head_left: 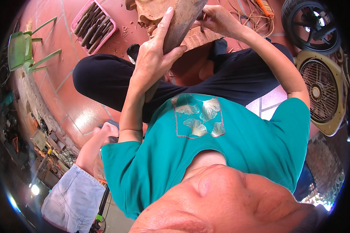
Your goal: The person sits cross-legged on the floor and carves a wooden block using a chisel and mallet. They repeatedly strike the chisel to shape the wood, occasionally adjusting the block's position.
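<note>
A large brown piece of carved wood (186, 21) stands tilted before my crossed legs, smooth on its right face and rough on the left. My left hand (153, 58) holds its near end, with the index finger stretched up along the surface and the thumb across the lower edge. The other fingers of that hand are hidden. At the wood's right side, my right hand (221, 22) is closed in a pinch. Something small and dark shows at its fingertips, too little to name. Below it lies a paler wooden block (202, 38) with a cut, ridged surface.
A pink basket (112, 29) of dark-handled tools sits at upper left, near a green chair (21, 50). Cords (256, 23), a black wheel (312, 29) and a box fan (321, 91) are at right. Another person's arm (93, 149) is behind my left side.
</note>
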`<state>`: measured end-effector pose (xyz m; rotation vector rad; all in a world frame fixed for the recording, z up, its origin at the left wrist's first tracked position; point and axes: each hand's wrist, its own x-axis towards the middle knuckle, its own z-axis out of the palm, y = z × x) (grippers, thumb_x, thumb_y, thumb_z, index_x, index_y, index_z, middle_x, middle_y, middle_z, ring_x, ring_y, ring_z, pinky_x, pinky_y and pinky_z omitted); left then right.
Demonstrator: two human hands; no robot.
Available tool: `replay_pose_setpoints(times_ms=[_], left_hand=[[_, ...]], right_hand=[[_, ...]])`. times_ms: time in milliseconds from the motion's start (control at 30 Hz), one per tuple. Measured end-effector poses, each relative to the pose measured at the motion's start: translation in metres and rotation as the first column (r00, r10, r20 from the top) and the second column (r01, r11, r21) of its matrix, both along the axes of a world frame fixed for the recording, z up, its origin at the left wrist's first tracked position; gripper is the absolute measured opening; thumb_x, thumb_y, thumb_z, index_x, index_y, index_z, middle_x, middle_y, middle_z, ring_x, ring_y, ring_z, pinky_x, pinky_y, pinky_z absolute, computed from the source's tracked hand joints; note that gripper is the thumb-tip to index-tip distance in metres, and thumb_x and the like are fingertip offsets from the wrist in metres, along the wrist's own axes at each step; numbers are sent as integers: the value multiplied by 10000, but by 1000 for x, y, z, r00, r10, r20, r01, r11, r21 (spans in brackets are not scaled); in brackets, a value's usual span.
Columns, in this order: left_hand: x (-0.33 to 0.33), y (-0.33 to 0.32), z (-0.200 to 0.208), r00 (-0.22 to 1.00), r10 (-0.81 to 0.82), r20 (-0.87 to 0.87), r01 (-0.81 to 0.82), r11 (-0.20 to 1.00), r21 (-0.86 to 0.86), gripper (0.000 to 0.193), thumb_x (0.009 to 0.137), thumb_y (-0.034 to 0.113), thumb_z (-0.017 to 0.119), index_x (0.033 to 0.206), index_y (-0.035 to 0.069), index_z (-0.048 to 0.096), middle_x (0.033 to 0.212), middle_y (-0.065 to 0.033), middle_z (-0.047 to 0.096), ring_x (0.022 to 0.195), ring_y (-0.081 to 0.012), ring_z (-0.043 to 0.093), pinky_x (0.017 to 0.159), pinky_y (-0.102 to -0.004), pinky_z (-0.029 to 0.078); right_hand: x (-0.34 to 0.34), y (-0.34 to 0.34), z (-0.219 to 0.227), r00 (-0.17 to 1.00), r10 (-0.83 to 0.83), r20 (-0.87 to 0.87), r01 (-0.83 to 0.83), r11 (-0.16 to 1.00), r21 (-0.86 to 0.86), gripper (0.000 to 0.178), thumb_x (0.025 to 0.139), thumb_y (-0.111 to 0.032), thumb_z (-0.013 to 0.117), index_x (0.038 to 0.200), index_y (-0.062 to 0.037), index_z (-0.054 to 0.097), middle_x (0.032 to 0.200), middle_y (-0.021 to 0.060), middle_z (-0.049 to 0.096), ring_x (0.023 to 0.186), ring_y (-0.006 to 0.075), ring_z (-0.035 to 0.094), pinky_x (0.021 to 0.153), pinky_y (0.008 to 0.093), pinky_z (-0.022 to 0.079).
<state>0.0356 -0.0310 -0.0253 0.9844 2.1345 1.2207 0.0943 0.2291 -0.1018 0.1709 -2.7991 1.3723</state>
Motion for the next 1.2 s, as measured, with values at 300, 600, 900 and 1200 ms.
replay_pose_setpoints(times_ms=[300, 600, 900, 1200], left_hand=[[8, 6, 21, 982, 185, 30, -187, 955, 231, 880, 864, 23, 736, 1625, 66, 297, 1339, -214, 647, 1113, -241, 686, 966, -365, 546], [3, 2, -4, 996, 91, -11, -89, 990, 113, 878, 870, 133, 774, 1623, 94, 326, 1396, -263, 614, 1256, -317, 637, 1063, -402, 497], [0, 0, -2, 985, 158, 64, -166, 973, 161, 866, 869, 138, 782, 1609, 59, 340, 1431, -259, 579, 1278, -324, 615, 1106, -415, 463], [4, 2, 8, 972, 141, 189, -181, 960, 214, 870, 869, 66, 755, 1617, 42, 312, 1455, -230, 556, 1286, -272, 597, 1082, -378, 476]], right_hand=[[3, 5, -4, 994, 64, -85, -56, 994, 95, 253, 894, -182, 770, 955, -22, 585, 779, 128, 612, 725, 308, 621, 695, 423, 501], [9, 4, -10, 986, -13, -167, 36, 990, 139, 279, 904, -239, 782, 967, -28, 610, 792, 135, 665, 742, 298, 690, 688, 399, 534], [13, 9, 0, 971, -69, -229, 75, 997, 20, 211, 891, -114, 808, 958, -29, 627, 802, 108, 662, 700, 177, 647, 664, 330, 535], [13, 4, -8, 995, 5, -101, 0, 999, 48, 259, 879, -192, 796, 978, -32, 618, 804, 135, 680, 781, 323, 707, 694, 411, 540]])
